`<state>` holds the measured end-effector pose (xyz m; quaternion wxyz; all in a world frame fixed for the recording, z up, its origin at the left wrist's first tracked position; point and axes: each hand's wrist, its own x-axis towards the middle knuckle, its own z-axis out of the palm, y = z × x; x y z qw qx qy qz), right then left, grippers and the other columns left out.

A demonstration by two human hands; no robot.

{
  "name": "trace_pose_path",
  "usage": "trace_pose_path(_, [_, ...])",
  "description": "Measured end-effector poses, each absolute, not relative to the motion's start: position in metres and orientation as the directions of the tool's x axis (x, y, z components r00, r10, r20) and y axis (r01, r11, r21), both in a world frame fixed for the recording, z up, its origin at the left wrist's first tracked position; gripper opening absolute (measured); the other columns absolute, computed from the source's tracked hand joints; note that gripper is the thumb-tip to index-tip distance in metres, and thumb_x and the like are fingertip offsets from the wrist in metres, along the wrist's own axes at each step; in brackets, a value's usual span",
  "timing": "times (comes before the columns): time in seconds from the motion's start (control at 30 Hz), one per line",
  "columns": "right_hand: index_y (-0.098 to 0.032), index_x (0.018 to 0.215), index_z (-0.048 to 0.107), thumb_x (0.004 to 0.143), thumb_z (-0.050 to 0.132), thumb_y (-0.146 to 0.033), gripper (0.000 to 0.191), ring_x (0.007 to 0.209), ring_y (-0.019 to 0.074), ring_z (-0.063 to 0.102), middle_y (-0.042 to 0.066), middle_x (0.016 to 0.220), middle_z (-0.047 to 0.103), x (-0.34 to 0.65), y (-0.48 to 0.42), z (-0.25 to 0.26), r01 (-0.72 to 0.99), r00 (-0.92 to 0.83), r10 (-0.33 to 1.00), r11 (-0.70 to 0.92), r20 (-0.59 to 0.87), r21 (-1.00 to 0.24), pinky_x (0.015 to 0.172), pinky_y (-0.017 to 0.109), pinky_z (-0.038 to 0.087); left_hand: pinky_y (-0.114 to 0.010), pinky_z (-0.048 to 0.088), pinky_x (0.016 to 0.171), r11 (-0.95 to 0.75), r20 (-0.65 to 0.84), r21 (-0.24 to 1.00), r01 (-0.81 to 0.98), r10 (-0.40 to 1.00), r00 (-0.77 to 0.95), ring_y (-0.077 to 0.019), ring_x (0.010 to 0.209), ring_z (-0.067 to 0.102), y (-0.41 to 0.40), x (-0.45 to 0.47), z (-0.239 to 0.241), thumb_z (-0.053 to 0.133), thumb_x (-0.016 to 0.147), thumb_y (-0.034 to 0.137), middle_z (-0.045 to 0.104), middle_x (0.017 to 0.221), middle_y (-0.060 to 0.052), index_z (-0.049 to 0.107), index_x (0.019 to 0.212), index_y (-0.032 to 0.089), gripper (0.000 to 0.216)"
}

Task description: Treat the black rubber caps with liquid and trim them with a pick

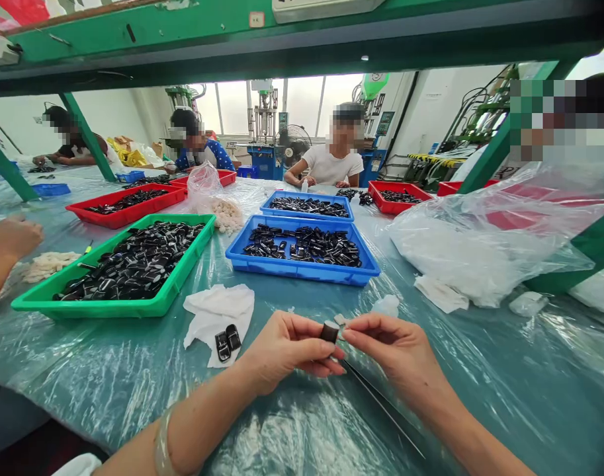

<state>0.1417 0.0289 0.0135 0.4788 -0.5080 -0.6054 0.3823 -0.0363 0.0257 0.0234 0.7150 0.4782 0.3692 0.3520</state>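
Observation:
Between the thumb and fingers of my left hand (299,347) is a small glossy black part (330,332) with a pale end face. My right hand (391,344) is pinched close beside it, with a small pale piece (340,320) at its fingertips. Thin metal tweezers (384,402) slant across the table below both hands; their upper end is hidden by my fingers. Left of my left hand, two black parts (227,342) lie side by side on a crumpled white cloth (202,307).
A green tray (103,309), a blue tray (302,270) and another blue tray (306,214) hold heaps of black parts. Plastic bags (460,231) lie at right. A co-worker's hand (14,235) is at far left. Several people sit around the plastic-covered table (147,383). A green shelf beam (182,39) runs overhead.

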Motion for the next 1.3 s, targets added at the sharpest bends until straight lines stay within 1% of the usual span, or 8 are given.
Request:
trace_pose_path(0.07, [-0.018,0.062,0.067,0.06,0.074,-0.03,0.015,0.057,0.0145,0.06,0.002,0.062,0.066,0.144,0.025,0.02,0.153,0.014,0.984,0.174,0.178,-0.973,0.055,0.025,0.05,-0.021,0.051,0.06,0.285,-0.195,0.953,-0.104,0.838,0.509,-0.0179,0.069,0.067,0.023,-0.033,0.023,0.069,0.067,0.028,0.07,0.077,-0.011,0.071,0.08,0.01,0.023])
trace_pose_path(0.27, [-0.022,0.065,0.072,0.065,0.071,-0.021,0.002,0.062,0.0144,0.061,0.001,0.066,0.066,0.141,0.012,0.029,0.11,-0.037,0.95,0.311,0.309,-0.944,0.055,0.023,0.051,-0.023,0.051,0.062,0.274,-0.197,0.959,-0.07,0.826,0.528,-0.0184,0.07,0.067,0.02,-0.03,0.022,0.069,0.067,0.028,0.07,0.075,-0.01,0.072,0.08,0.011,0.022])
trace_pose_path(0.43, [-0.024,0.072,0.074,0.07,0.066,-0.019,0.01,0.064,0.0149,0.062,0.003,0.071,0.068,0.139,0.008,0.029,0.151,-0.091,0.918,0.395,0.386,-0.906,0.056,0.024,0.051,-0.023,0.051,0.061,0.282,-0.193,0.955,-0.09,0.824,0.533,-0.0172,0.067,0.066,0.02,-0.029,0.022,0.07,0.066,0.027,0.069,0.07,-0.008,0.072,0.078,0.011,0.02])
trace_pose_path(0.6, [-0.024,0.071,0.074,0.07,0.067,-0.024,0.007,0.06,0.0147,0.06,0.004,0.07,0.066,0.135,0.005,0.031,0.162,-0.079,0.929,0.369,0.361,-0.915,0.048,0.024,0.051,-0.024,0.052,0.063,0.271,-0.169,0.955,-0.12,0.83,0.532,-0.0167,0.067,0.065,0.018,-0.027,0.023,0.07,0.066,0.027,0.068,0.071,-0.007,0.072,0.079,0.011,0.02])
trace_pose_path(0.77, [-0.026,0.072,0.074,0.069,0.068,-0.024,0.007,0.061,0.015,0.061,0.004,0.071,0.065,0.134,0.005,0.029,0.104,-0.098,0.935,0.351,0.342,-0.931,0.048,0.024,0.052,-0.025,0.051,0.064,0.268,-0.153,0.952,-0.144,0.831,0.535,-0.0157,0.065,0.064,0.018,-0.027,0.021,0.071,0.065,0.029,0.068,0.068,-0.005,0.072,0.079,0.012,0.022])
trace_pose_path(0.87, [-0.027,0.076,0.074,0.069,0.068,-0.018,0.013,0.065,0.0155,0.062,0.003,0.073,0.066,0.136,0.006,0.027,0.141,-0.119,0.908,0.415,0.401,-0.899,0.052,0.024,0.052,-0.023,0.051,0.062,0.267,-0.154,0.954,-0.14,0.831,0.534,-0.0164,0.066,0.065,0.019,-0.028,0.019,0.071,0.065,0.029,0.068,0.069,-0.005,0.072,0.079,0.013,0.021])
trace_pose_path(1.07, [-0.032,0.086,0.072,0.071,0.064,-0.008,0.029,0.068,0.0118,0.061,-0.001,0.078,0.066,0.135,0.005,0.022,0.272,-0.144,0.825,0.564,0.547,-0.78,0.058,0.02,0.051,-0.023,0.051,0.062,0.244,-0.137,0.961,-0.132,0.831,0.538,-0.0172,0.067,0.065,0.02,-0.029,0.02,0.069,0.067,0.031,0.068,0.068,-0.007,0.072,0.079,0.012,0.023])
trace_pose_path(1.3, [-0.03,0.086,0.071,0.073,0.062,-0.009,0.026,0.067,0.0112,0.061,-0.001,0.078,0.065,0.134,0.004,0.019,0.384,-0.139,0.813,0.571,0.565,-0.726,0.06,0.02,0.05,-0.021,0.05,0.061,0.235,-0.148,0.966,-0.107,0.843,0.518,-0.0158,0.068,0.065,0.02,-0.029,0.02,0.066,0.07,0.027,0.067,0.068,-0.006,0.071,0.08,0.012,0.018])
